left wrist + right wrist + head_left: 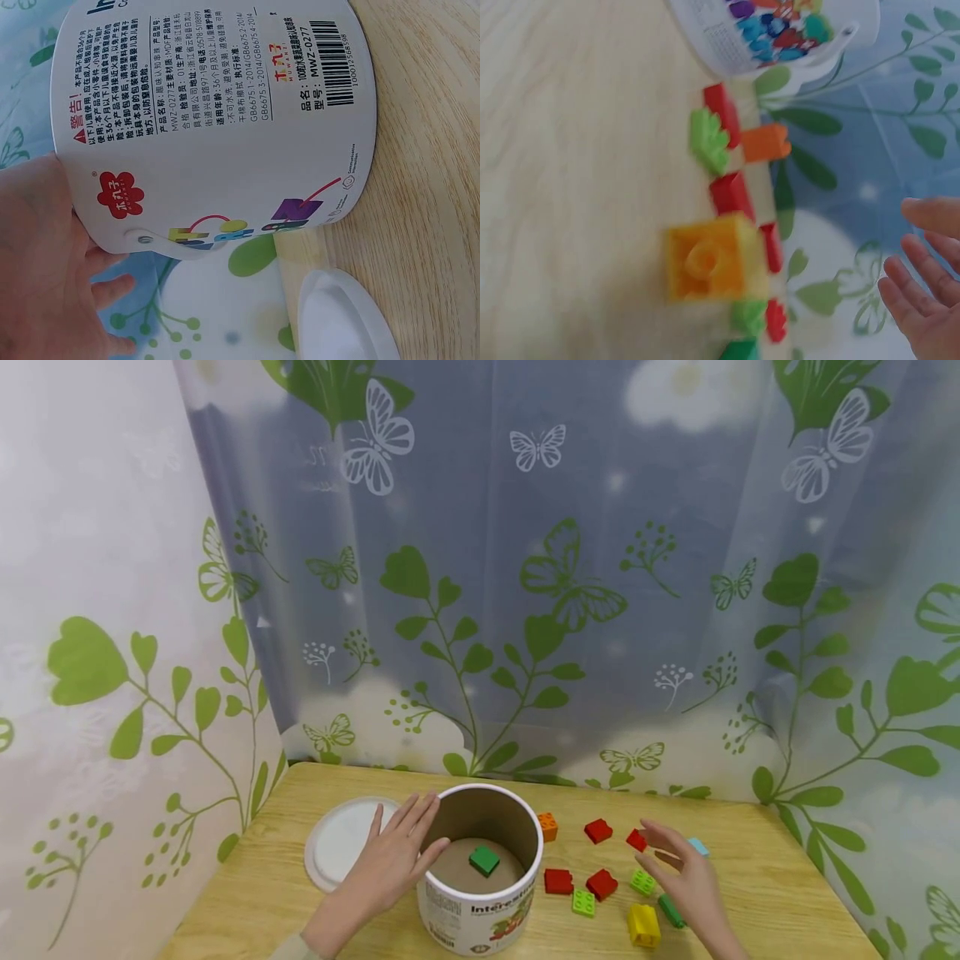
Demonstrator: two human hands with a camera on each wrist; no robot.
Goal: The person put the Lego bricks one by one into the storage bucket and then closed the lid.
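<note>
My left hand (390,858) lies against the left rim of a white round bucket (450,906), its fingers straight. A green building brick (483,860) is on the bucket's floor. In the left wrist view, the same hand (52,262) is beside the printed bucket wall (225,150). Over the bricks on the right hovers my right hand (690,881), fingers loosely bent. Its fingertips are close to a small red brick (637,839). The right wrist view has this hand (930,289) holding nothing, apart from the yellow brick (705,259) and the others.
A white lid (348,839) lies left of the bucket on the wooden table (240,893). Right of the bucket are an orange brick (548,827), several red bricks, light green bricks (583,903), a dark green one (671,911) and a light blue one (698,847). A patterned curtain (480,610) hangs behind.
</note>
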